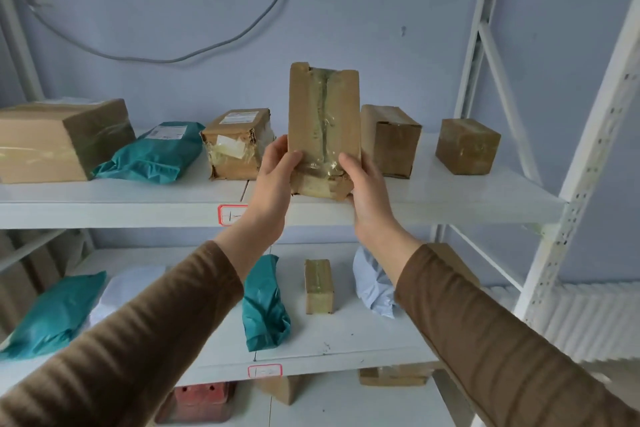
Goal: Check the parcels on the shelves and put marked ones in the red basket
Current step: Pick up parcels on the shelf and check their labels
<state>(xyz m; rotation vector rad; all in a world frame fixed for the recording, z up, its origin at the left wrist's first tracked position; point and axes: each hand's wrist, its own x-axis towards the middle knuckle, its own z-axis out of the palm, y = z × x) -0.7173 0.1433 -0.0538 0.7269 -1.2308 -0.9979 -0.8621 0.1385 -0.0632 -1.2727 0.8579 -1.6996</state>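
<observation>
Gripping one parcel [323, 121], two hands: left hand [273, 177], right hand [367, 191]

A pale blue-grey wall [381, 10] fills the back of the room, in soft, even light. A grey cable [214, 43] sags across it from the upper left up to the top edge. White metal shelving [450, 198] stands before it, with a perforated upright [585, 180] and slanted braces [502, 87] at the right edge.

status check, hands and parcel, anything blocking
Left hand and right hand both gripping taped cardboard parcel, held upright above the top shelf. No mark visible on facing side. Nothing blocking it.
</observation>
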